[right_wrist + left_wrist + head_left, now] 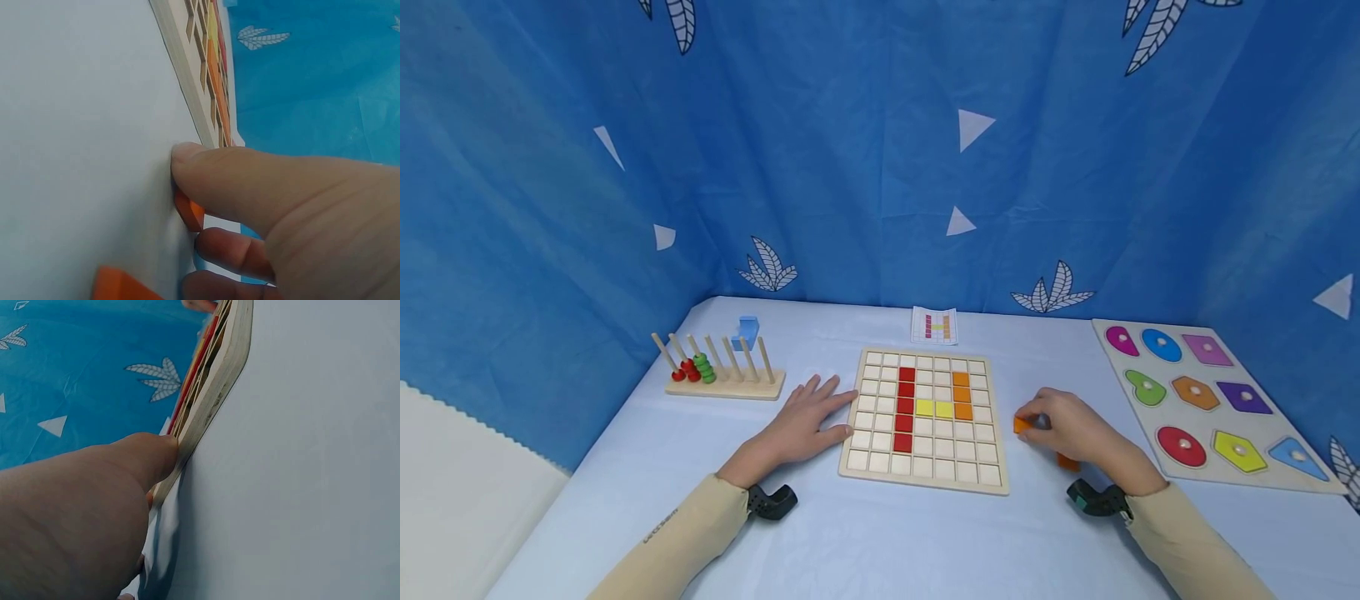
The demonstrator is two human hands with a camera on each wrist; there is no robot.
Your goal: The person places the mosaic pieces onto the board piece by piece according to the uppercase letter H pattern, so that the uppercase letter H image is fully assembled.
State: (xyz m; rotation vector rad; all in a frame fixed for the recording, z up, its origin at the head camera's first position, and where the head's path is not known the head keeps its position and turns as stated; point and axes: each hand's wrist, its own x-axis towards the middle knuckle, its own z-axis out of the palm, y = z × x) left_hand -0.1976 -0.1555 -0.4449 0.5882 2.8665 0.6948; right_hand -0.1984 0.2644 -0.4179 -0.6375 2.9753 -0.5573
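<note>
A square wooden grid board (922,481) lies flat, holding a column of red tiles (905,405), two yellow tiles (933,408) and three orange tiles (962,395) on the right. My left hand (805,423) has its fingers spread beside the board's left edge; the thumb (147,456) touches that edge in the left wrist view. Right of the board, my right hand (1067,423) pinches an orange tile (1022,425) low over the table, also visible as an orange tile (189,212) under the thumb. Another orange tile (1068,462) lies by the right wrist.
Behind the board lies a small printed pattern card (935,325). At left stands a peg stand with red and green beads (726,385), a blue object (747,332) behind it. A shape puzzle board (1157,417) lies at right. A blue curtain (880,167) hangs behind.
</note>
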